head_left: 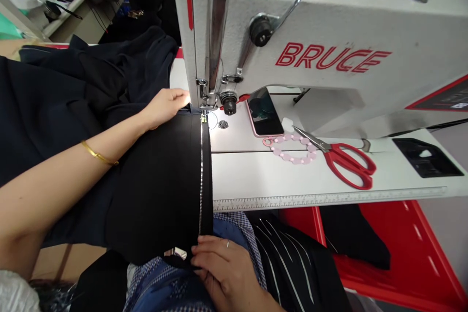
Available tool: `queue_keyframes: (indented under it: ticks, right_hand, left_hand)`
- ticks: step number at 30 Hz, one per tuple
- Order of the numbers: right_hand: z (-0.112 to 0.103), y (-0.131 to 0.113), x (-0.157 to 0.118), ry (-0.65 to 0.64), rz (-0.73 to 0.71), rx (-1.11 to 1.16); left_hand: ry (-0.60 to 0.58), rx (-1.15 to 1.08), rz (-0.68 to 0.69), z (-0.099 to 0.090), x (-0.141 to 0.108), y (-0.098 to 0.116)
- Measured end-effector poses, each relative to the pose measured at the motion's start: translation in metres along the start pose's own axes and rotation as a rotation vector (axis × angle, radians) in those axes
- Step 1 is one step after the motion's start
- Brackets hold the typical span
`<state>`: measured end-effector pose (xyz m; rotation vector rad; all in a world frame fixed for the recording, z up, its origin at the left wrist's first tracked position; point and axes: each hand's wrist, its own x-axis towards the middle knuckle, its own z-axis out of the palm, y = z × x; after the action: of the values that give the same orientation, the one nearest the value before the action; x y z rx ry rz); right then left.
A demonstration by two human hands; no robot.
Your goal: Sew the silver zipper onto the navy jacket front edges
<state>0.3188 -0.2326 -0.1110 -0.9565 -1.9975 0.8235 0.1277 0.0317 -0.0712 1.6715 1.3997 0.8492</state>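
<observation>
Dark fabric (157, 170) with a metal zipper (201, 170) along its right edge lies on the sewing machine bed. The zipper's upper end is under the presser foot (204, 116). Beside the needle area, my left hand (170, 106) rests on the cloth, fingers together at the folded edge; some fingertips are hidden behind the machine head. Down at the table's front edge, my right hand (224, 268) pinches the zipper's lower end. A shiny metal zipper pull (176, 253) hangs just left of those fingers.
The white sewing machine (329, 24) stands over the table. Right of the needle lie a phone (265, 113), a pink beaded bracelet (294, 150) and red-handled scissors (343, 162). A ruler strip (329, 198) runs along the front edge. Below is a red tray (413, 248) with dark cloth.
</observation>
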Motion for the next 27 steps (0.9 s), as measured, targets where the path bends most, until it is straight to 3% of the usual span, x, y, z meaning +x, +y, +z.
queue_keyframes:
  ticks: [3,5,8,16,21,27]
  right_hand:
    - [0.001,0.002,-0.001,-0.01,0.002,0.005]
    - [0.002,0.002,-0.001,-0.017,0.001,0.009]
    - [0.001,0.003,-0.002,-0.021,-0.005,0.001]
    - [-0.004,0.005,0.001,-0.092,-0.015,0.032]
    - [-0.001,0.008,0.003,-0.041,-0.035,0.04]
    - [-0.009,0.013,0.01,-0.065,-0.031,0.001]
  left_hand:
    - [-0.115,0.56,0.333,0.003,-0.032,0.006]
    - [-0.199,0.719,0.501,0.006,-0.054,0.006]
    - [-0.317,0.813,0.627,0.01,-0.074,0.0]
    - [-0.345,0.853,0.65,0.008,-0.07,-0.012]
    - [-0.338,0.84,0.657,0.008,-0.07,-0.012]
    - [-0.35,0.811,0.632,0.006,-0.057,-0.014]
